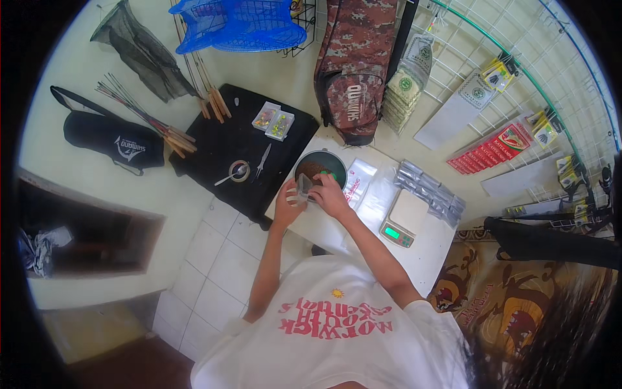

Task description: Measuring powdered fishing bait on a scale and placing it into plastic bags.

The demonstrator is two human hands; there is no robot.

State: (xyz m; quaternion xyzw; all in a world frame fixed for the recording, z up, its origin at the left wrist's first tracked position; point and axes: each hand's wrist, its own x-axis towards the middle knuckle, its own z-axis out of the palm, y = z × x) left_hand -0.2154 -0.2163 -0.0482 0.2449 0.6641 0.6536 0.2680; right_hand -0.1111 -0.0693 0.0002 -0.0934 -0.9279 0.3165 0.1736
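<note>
My left hand (287,206) grips the side of a small clear plastic bag (304,185), whose mouth is spread open. With its fingers at the bag's other edge, my right hand (331,196) holds it too. The bag is over the near rim of a round dark pot (338,163) containing brown granules (316,165). Something bright green (324,172), perhaps a scoop, shows beside my right fingers, partly hidden. Right of the pot lie printed plastic bags (360,176) and clear plastic sheets (373,199). A digital kitchen scale (404,218) with a lit green display stands farther right.
Silver packets (430,192) line the white table's (423,262) back right. On the black-covered table (214,146) at left are scissors (264,159), a spoon (228,177) on a tape roll (241,167) and boxes of small colourful pieces (273,121). A camouflage rod bag (352,73) stands behind.
</note>
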